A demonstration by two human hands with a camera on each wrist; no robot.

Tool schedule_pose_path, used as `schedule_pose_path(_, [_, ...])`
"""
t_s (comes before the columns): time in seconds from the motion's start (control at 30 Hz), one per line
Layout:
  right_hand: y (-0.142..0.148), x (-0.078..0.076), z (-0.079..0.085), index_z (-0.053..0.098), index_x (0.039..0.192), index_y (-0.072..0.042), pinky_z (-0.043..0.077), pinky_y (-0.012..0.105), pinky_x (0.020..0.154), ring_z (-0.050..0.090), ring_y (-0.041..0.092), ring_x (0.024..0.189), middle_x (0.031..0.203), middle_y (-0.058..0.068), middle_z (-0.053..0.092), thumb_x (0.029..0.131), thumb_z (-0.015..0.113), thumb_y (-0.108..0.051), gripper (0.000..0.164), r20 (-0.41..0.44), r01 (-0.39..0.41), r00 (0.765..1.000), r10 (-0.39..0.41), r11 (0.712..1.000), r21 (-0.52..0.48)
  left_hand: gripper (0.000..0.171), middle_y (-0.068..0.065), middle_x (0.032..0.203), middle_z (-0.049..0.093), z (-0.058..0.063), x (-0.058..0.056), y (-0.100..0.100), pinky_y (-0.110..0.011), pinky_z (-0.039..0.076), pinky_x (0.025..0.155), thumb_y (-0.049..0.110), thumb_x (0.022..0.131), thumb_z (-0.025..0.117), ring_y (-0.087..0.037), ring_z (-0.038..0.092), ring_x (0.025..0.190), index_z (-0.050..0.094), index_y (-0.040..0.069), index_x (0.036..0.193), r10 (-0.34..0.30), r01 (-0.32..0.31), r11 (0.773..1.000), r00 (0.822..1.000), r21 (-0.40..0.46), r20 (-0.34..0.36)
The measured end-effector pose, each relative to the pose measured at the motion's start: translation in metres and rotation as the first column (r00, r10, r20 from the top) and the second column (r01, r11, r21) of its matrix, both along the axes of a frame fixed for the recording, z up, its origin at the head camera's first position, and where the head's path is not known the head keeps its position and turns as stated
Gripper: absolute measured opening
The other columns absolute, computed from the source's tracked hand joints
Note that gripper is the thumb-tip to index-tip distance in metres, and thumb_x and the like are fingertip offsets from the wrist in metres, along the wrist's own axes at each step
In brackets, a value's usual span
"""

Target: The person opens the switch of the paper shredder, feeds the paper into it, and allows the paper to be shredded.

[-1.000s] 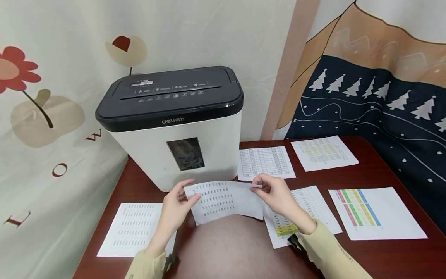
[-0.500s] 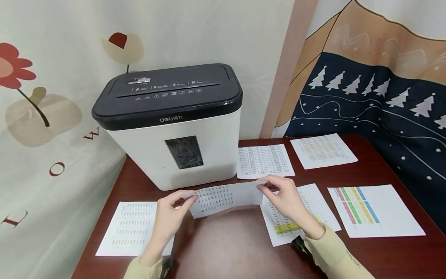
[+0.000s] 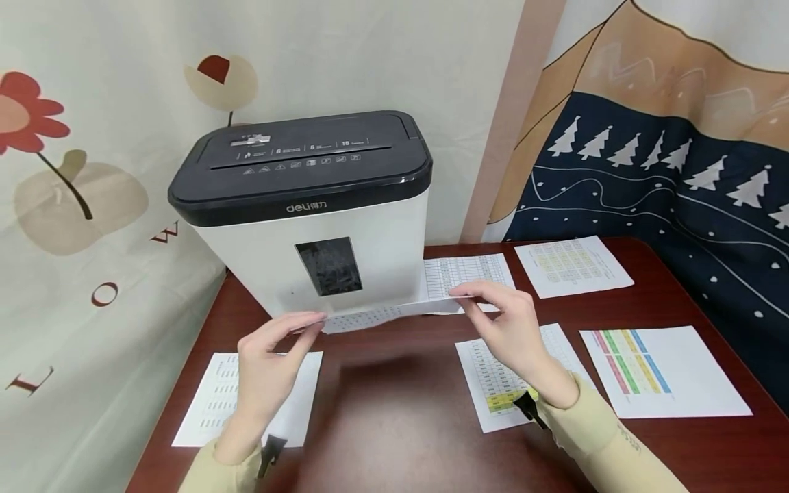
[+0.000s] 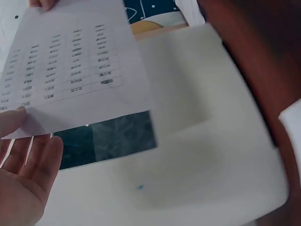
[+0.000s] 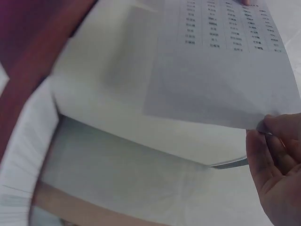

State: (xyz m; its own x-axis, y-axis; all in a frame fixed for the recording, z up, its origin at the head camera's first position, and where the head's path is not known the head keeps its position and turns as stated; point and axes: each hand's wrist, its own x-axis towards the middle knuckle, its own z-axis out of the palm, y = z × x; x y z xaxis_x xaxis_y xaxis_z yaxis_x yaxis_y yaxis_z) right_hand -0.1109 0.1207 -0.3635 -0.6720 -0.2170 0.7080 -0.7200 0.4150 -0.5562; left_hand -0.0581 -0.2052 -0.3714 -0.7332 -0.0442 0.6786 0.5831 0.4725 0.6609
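A printed sheet of paper (image 3: 388,315) is stretched between both hands, seen nearly edge-on in the head view, in front of the shredder's lower front. My left hand (image 3: 271,363) pinches its left end between thumb and fingers; my right hand (image 3: 505,329) pinches the right end. Small columns of text show on the paper (image 4: 70,70) in the left wrist view, and its blank part (image 5: 216,89) in the right wrist view. The white shredder (image 3: 259,253) with a black lid (image 3: 308,185) stands behind the sheet. A narrow feed slot (image 3: 302,157) runs across the lid.
Several other sheets lie on the dark red table (image 3: 394,424): a text sheet (image 3: 296,411) at left, a table sheet (image 3: 468,270) beside the shredder, a yellow-tinted sheet (image 3: 573,267) behind, a yellow-striped sheet (image 3: 477,370) under the right forearm, and a colour-striped sheet (image 3: 696,376) at right. Patterned curtains (image 3: 456,89) hang behind.
Both hands have raised the paper toward the shredder and spread slightly apart, the left hand going left. The sheet has tipped from showing its printed face to nearly edge-on.
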Motion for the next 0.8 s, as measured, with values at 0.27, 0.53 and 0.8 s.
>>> schedule_pose_path(0.27, [-0.009, -0.004, 0.042, 0.079, 0.105, 0.001, 0.054, 0.009, 0.094, 0.073, 0.005, 0.099, 0.100, 0.017, 0.080, 0.084, 0.073, 0.018, 0.028, -0.128, -0.042, 0.991, 0.033, 0.997, -0.071, 0.015, 0.001, 0.094, 0.083, 0.042, -0.007, -0.011, -0.009, 0.056, 0.087, 0.010, 0.092, 0.081, 0.005, 0.074, 0.094, 0.082, -0.005, 0.095, -0.023, 0.019, 1.000, 0.951, -0.018, -0.310])
schedule_pose_path(0.53, [-0.016, -0.012, 0.096, 0.078, 0.100, 0.006, 0.046, 0.010, 0.071, 0.064, 0.000, 0.087, 0.094, 0.022, 0.077, 0.087, 0.069, 0.019, 0.021, -0.248, -0.093, 0.968, 0.044, 0.977, -0.191, 0.022, -0.013, 0.084, 0.081, 0.099, -0.016, -0.003, -0.011, 0.057, 0.085, 0.015, 0.091, 0.082, 0.006, 0.075, 0.090, 0.081, -0.007, 0.087, 0.037, -0.015, 0.999, 0.886, 0.050, -0.461])
schedule_pose_path(0.8, [-0.030, -0.020, 0.133, 0.079, 0.099, 0.005, 0.054, 0.016, 0.083, 0.069, -0.001, 0.091, 0.093, 0.022, 0.078, 0.094, 0.065, 0.009, 0.015, -0.348, -0.114, 0.937, 0.021, 0.962, -0.247, 0.003, -0.010, 0.086, 0.083, 0.134, -0.023, -0.009, -0.015, 0.058, 0.089, -0.004, 0.083, 0.083, 0.002, 0.077, 0.089, 0.082, -0.003, 0.086, 0.142, -0.091, 0.988, 0.853, 0.125, -0.502])
